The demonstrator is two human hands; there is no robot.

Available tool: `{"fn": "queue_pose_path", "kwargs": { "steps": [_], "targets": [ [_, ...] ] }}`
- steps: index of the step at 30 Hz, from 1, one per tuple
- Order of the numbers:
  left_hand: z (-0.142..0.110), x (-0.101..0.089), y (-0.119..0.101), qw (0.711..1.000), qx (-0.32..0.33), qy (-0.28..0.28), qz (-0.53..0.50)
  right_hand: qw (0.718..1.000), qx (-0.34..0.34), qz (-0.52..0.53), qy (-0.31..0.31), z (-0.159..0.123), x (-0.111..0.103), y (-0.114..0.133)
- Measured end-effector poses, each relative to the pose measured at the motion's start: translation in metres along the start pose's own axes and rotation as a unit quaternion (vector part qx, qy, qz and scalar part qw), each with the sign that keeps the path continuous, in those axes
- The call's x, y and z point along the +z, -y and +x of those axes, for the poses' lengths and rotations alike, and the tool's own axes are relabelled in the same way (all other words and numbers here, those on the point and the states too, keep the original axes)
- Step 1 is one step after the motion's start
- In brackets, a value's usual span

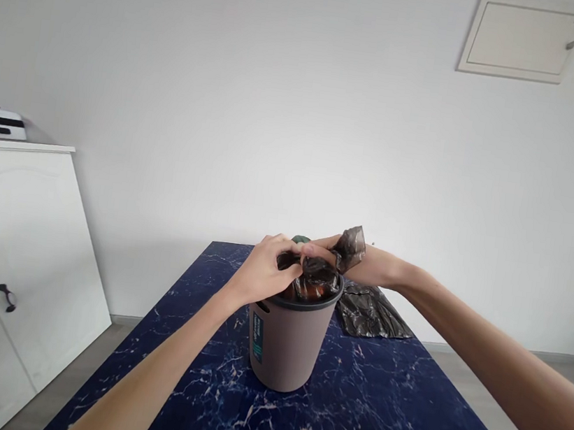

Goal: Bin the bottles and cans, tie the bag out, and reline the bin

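1. Left hand (268, 267) and right hand (362, 266), reaching forward, meet over the bin (288, 346).
2. Left pinches, right curls nearly closed; both hold the dark bag (320, 271).
3. Bag sits in the bin's mouth.

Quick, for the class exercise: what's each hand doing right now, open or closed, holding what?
Left hand: closed, pinching the dark plastic bag at the bin.
Right hand: closed, holding the same bag.

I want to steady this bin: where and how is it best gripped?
Probably by the dark slot just below the rim, coming from the left. It faces that side and looks like a handhold, whereas the wall of the bin narrows downward and looks smooth, likely offering less purchase.
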State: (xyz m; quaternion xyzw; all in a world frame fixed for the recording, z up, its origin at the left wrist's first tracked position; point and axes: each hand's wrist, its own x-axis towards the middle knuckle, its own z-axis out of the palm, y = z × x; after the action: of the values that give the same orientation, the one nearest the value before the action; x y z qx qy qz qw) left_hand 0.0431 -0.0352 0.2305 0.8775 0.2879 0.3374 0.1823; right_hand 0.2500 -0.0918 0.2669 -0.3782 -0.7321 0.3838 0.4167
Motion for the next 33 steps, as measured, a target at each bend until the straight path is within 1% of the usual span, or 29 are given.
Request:
{"fn": "queue_pose_path", "kwargs": {
  "steps": [2, 3, 4, 6, 9, 11, 12, 14, 17, 19, 21, 23, 24, 28, 30, 33],
  "targets": [
    [0.001, 0.0, 0.004, 1.0, -0.005, 0.003, 0.007, 0.992, -0.024, -0.114, 0.051, -0.005, -0.004, -0.002],
    [0.001, -0.001, 0.006, 1.0, -0.011, 0.003, 0.008, 0.983, -0.045, -0.167, 0.063, -0.007, -0.005, -0.004],
    [0.001, -0.001, 0.008, 1.0, -0.019, 0.002, 0.007, 0.975, -0.07, -0.201, 0.058, -0.009, -0.006, -0.007],
    [0.002, -0.002, 0.011, 1.0, -0.031, -0.003, 0.003, 0.962, -0.116, -0.248, 0.018, -0.01, -0.007, -0.015],
    [0.001, -0.001, 0.013, 0.999, -0.039, -0.019, -0.007, 0.936, -0.145, -0.31, -0.083, -0.009, -0.005, -0.031],
    [-0.001, 0.0, 0.013, 0.999, -0.036, -0.029, -0.01, 0.905, -0.139, -0.374, -0.146, -0.007, -0.001, -0.039],
    [-0.002, 0.0, 0.012, 0.999, -0.03, -0.03, -0.01, 0.886, -0.135, -0.411, -0.165, -0.006, 0.001, -0.043],
    [-0.004, 0.0, 0.01, 1.0, -0.011, -0.016, -0.008, 0.853, -0.141, -0.468, -0.183, -0.004, 0.006, -0.047],
    [-0.007, -0.003, 0.008, 0.999, 0.013, 0.018, -0.025, 0.827, -0.174, -0.498, -0.197, -0.001, 0.014, -0.05],
    [-0.006, -0.006, 0.007, 0.997, 0.0, 0.028, -0.066, 0.805, -0.196, -0.518, -0.211, 0.002, 0.019, -0.049],
    [-0.003, -0.008, 0.005, 0.993, -0.027, 0.033, -0.111, 0.776, -0.222, -0.547, -0.222, 0.005, 0.022, -0.049],
    [0.001, -0.009, 0.005, 0.99, -0.046, 0.031, -0.127, 0.754, -0.243, -0.57, -0.219, 0.008, 0.025, -0.048],
    [0.002, -0.008, 0.005, 0.99, -0.05, 0.028, -0.126, 0.75, -0.247, -0.575, -0.212, 0.009, 0.026, -0.048],
    [0.005, -0.003, 0.009, 0.991, -0.056, -0.007, -0.12, 0.758, -0.23, -0.585, -0.174, 0.01, 0.027, -0.051],
    [0.004, 0.0, 0.012, 0.991, -0.063, -0.024, -0.118, 0.751, -0.226, -0.601, -0.155, 0.009, 0.026, -0.052],
    [0.005, 0.002, 0.017, 0.992, -0.064, -0.065, -0.09, 0.737, -0.23, -0.622, -0.132, 0.009, 0.025, -0.054]
  ]
}}
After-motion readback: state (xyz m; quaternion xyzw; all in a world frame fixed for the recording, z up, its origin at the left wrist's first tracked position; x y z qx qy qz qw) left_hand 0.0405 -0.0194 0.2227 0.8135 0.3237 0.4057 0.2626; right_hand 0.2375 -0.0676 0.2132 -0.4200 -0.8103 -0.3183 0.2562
